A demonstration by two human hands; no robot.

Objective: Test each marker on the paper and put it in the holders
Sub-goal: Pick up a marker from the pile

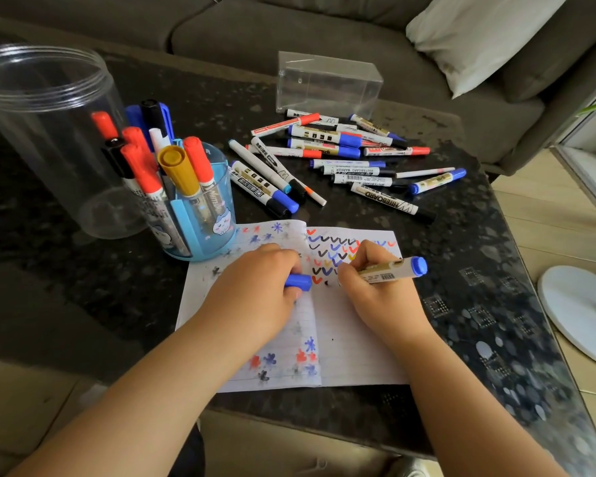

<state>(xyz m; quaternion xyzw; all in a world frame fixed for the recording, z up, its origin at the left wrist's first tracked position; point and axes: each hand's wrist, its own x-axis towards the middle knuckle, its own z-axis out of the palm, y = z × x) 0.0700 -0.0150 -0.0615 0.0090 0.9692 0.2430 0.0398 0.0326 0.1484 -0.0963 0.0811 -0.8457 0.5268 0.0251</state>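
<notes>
I count two hands at work. My right hand [369, 287] grips one blue-ended marker [391, 270]; its long axis runs almost level, rear end pointing right and slightly away from me, tip end hidden under my fingers, down at the paper [358, 339]. My left hand [255, 287] is curled round one blue cap [298, 282], just left of the right hand, opening toward it. Beyond both hands lies a loose pile of markers [341, 160], roughly twenty; they overlap too much for an exact count. Up and left of the left hand stands one blue holder [203, 215] with about nine markers upright, caps up. I see two clear containers: a round jar [49, 132] behind the holder, and a box [327, 84] past the pile.
</notes>
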